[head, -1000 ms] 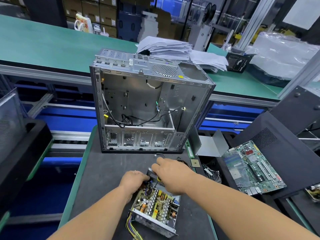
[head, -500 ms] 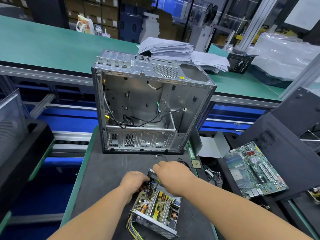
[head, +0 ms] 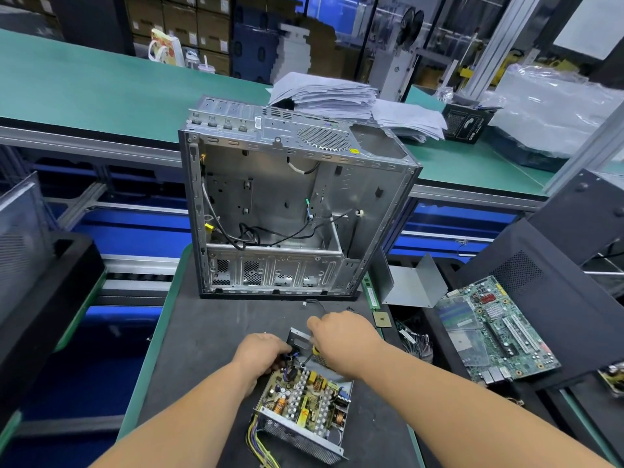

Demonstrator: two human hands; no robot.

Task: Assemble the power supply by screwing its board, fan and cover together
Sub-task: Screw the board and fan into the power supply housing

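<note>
The open power supply [head: 304,410] lies on the dark mat near me, its board full of coils and capacitors showing, its mesh wall toward me and yellow wires trailing out. My left hand [head: 261,354] grips its far left corner. My right hand [head: 344,342] is curled round a screwdriver [head: 312,354] with a yellow and black handle, its tip down at the far end of the board. The grey metal cover [head: 410,282] lies to the right of the computer case. I see no fan; my hands hide the unit's far end.
An empty silver computer case [head: 290,211] stands upright behind the power supply. A motherboard [head: 493,329] rests on a black panel at right, with a small chip [head: 382,319] near the mat's edge. Stacked papers [head: 337,96] lie on the green bench beyond.
My right hand has shifted slightly on the screwdriver above the board's far end. My left hand keeps its grip on the unit.
</note>
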